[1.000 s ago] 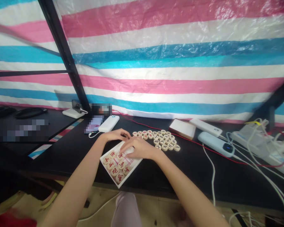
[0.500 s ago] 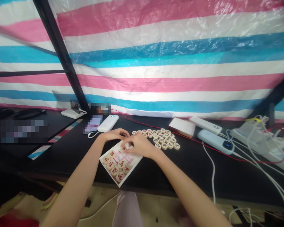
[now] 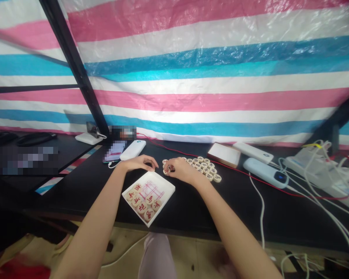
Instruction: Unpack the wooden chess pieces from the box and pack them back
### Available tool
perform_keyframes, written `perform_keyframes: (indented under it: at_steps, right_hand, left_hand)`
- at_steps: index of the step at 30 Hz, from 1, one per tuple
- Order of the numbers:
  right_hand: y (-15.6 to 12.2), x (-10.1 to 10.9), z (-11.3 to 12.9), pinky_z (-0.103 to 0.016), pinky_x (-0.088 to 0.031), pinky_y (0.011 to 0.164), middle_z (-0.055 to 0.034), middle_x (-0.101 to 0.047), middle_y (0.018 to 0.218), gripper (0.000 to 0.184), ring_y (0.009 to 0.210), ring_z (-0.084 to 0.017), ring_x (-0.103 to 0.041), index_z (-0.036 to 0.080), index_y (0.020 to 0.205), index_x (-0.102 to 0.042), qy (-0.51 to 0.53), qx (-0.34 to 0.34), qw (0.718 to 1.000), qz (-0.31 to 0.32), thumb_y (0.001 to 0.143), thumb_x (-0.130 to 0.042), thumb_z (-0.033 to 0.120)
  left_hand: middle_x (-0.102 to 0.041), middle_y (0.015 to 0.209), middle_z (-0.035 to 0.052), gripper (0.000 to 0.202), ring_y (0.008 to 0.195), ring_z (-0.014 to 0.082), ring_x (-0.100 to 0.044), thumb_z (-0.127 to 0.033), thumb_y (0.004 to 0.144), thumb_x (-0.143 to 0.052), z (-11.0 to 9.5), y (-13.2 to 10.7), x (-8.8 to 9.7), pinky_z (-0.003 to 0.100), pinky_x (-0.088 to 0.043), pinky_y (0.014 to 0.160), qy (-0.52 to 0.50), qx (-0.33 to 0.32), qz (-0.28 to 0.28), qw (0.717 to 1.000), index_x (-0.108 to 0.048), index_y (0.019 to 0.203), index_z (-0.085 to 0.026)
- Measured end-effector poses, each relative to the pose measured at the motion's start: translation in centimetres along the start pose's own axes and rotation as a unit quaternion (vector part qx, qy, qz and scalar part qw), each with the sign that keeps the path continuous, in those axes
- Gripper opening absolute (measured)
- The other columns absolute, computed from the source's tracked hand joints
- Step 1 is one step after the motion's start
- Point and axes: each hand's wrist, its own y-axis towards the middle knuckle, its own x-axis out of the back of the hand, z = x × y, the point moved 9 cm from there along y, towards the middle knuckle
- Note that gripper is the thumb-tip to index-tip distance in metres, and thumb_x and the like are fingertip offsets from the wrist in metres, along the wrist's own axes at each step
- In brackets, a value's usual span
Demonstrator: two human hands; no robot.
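A shallow white box [image 3: 166, 182] lies at an angle before me, its floor marked with pink lines. Several round xiangqi pieces with red characters [image 3: 141, 207] sit in its near and left parts. My left hand [image 3: 141, 162] is at the box's far left corner, thumb and fingers apart and curved, nothing visible between them. Beyond the box, my right hand [image 3: 180, 169] pinches a red-character xiangqi piece [image 3: 166, 170] at the left front of the grouped pieces. Dark-character pieces [image 3: 204, 165] stand in rows to its right; my hand hides some of the group.
A box lid [image 3: 223, 154] lies behind the pieces. White power banks [image 3: 133, 150] and a light blue one [image 3: 265, 173] rest on the black table [image 3: 215, 209]. A red cable crosses the back; white cables and power strips [image 3: 317, 174] crowd the right side.
My right hand has moved from over the box to the right and away, carrying a red-character piece to the group on the table. My left hand has shifted slightly, its fingers more apart.
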Motion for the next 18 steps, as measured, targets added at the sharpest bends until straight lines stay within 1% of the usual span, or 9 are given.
perform_keyframes:
  at_steps: [4,6,9,12,13,14,16,18]
  right_hand:
    - [0.0,0.0,0.4,-0.020,-0.038,0.067,-0.0017,-0.064,0.083,0.014,0.071,-0.010,-0.056,0.016,0.076,-0.067,-0.014,0.020,1.000,0.009,0.071,-0.061,0.005]
    - [-0.1,0.2,0.7,-0.021,-0.038,0.068,-0.0025,-0.063,0.087,0.013,0.073,-0.010,-0.056,0.015,0.075,-0.068,-0.032,0.025,0.999,0.013,0.072,-0.061,0.005]
    - [-0.2,0.6,1.5,-0.023,-0.037,0.070,-0.0023,-0.063,0.093,0.009,0.075,-0.011,-0.057,0.017,0.077,-0.069,-0.049,0.021,0.999,0.000,0.074,-0.063,0.011]
    - [-0.2,0.6,3.2,-0.023,-0.038,0.072,-0.0014,-0.063,0.099,0.012,0.078,-0.011,-0.057,0.021,0.086,-0.070,-0.001,0.035,0.999,-0.004,0.075,-0.065,0.019]
    - [-0.3,0.2,4.0,-0.023,-0.039,0.073,-0.0011,-0.064,0.101,0.015,0.081,-0.012,-0.057,0.022,0.088,-0.071,0.026,0.050,0.998,0.011,0.074,-0.067,0.020]
    - [-0.4,-0.4,4.8,-0.023,-0.039,0.075,-0.0007,-0.064,0.101,0.018,0.085,-0.012,-0.058,0.023,0.091,-0.071,0.053,0.068,0.996,0.039,0.073,-0.068,0.022]
    - [-0.7,-2.3,6.1,-0.023,-0.038,0.078,0.0010,-0.066,0.098,0.022,0.087,-0.013,-0.058,0.026,0.093,-0.071,0.083,0.097,0.984,0.122,0.071,-0.070,0.024]
    - [-1.1,-3.9,6.6,-0.023,-0.037,0.079,0.0028,-0.068,0.091,0.022,0.082,-0.012,-0.058,0.027,0.093,-0.072,0.078,0.102,0.973,0.191,0.071,-0.070,0.026]
  left_hand:
    - [-0.066,0.089,0.0049,0.033,0.085,0.0170,-0.060,-0.033,0.069,-0.072,0.2,0.2,0.0,0.028,-0.042,0.079,0.000,0.003,-0.002,1.000,-0.065,0.097,-0.017]
    - [-0.066,0.090,0.0048,0.033,0.085,0.0167,-0.060,-0.033,0.069,-0.072,0.2,0.2,0.0,0.027,-0.042,0.078,-0.002,0.004,-0.004,1.000,-0.065,0.096,-0.017]
    - [-0.066,0.091,0.0046,0.031,0.087,0.0169,-0.059,-0.032,0.068,-0.073,0.2,0.2,0.0,0.027,-0.042,0.078,-0.004,0.004,-0.010,1.000,-0.066,0.094,-0.017]
    - [-0.065,0.087,0.0032,0.028,0.084,0.0162,-0.058,-0.031,0.067,-0.073,0.0,0.2,0.0,0.027,-0.042,0.078,-0.009,-0.002,-0.010,1.000,-0.066,0.090,-0.016]
    - [-0.064,0.085,0.0027,0.027,0.083,0.0158,-0.058,-0.031,0.067,-0.074,-0.1,0.2,-0.1,0.027,-0.042,0.078,-0.011,-0.005,-0.009,1.000,-0.066,0.089,-0.016]
    - [-0.064,0.083,0.0023,0.027,0.082,0.0154,-0.058,-0.031,0.066,-0.074,-0.2,0.2,-0.1,0.027,-0.042,0.077,-0.012,-0.006,-0.008,1.000,-0.066,0.088,-0.016]
    - [-0.064,0.082,0.0021,0.029,0.079,0.0149,-0.057,-0.031,0.067,-0.074,-0.2,0.2,-0.1,0.026,-0.041,0.076,-0.011,-0.005,-0.005,1.000,-0.066,0.089,-0.016]
    - [-0.064,0.081,0.0023,0.030,0.078,0.0147,-0.057,-0.032,0.067,-0.073,-0.2,0.3,-0.1,0.026,-0.041,0.075,-0.007,-0.002,-0.003,1.000,-0.066,0.091,-0.016]
